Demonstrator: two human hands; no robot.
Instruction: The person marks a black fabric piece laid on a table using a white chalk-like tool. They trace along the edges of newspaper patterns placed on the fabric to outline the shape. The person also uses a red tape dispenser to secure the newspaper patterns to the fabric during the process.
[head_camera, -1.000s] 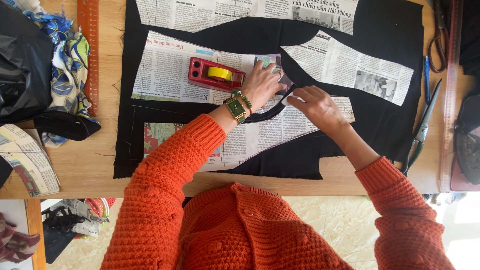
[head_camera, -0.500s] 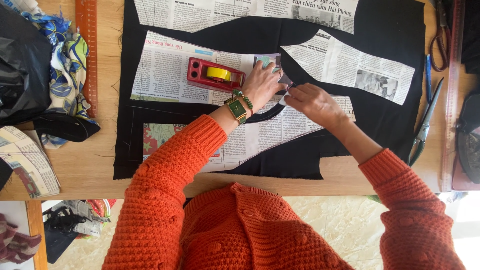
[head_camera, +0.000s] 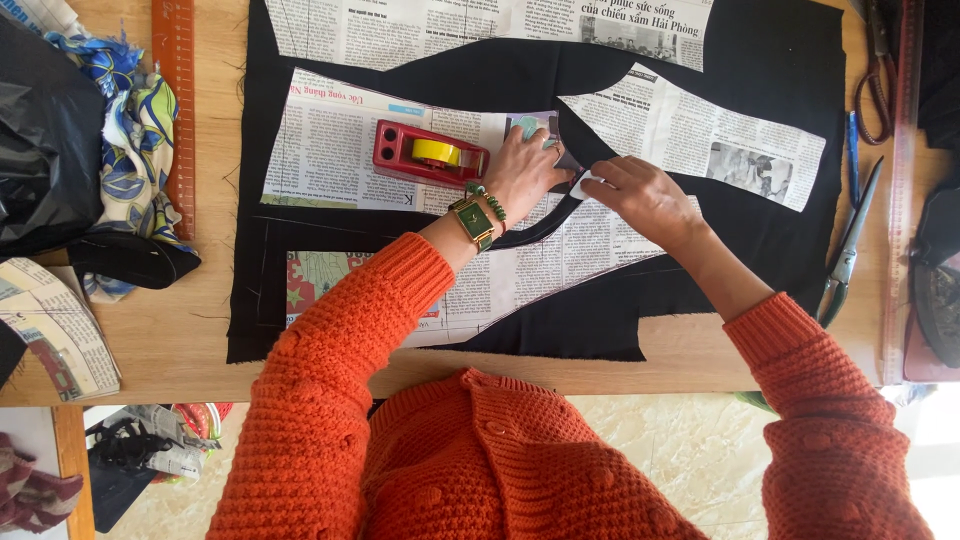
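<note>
Black woven cloth (head_camera: 760, 60) covers the wooden surface (head_camera: 190, 330) at centre; left hand (head_camera: 525, 172) presses flat, fingers spread, on a newspaper pattern piece (head_camera: 330, 150) (red tape dispenser (head_camera: 430, 153) just beside), right hand (head_camera: 645, 195) pinches small white chalk (head_camera: 583, 184).

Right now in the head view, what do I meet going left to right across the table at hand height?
Black bag → patterned cloth → orange ruler → red tape dispenser → left hand → right hand → scissors.

No packages, labels, signs or screens; only printed newspaper pattern pieces (head_camera: 330, 150) on black fabric (head_camera: 770, 60).
</note>
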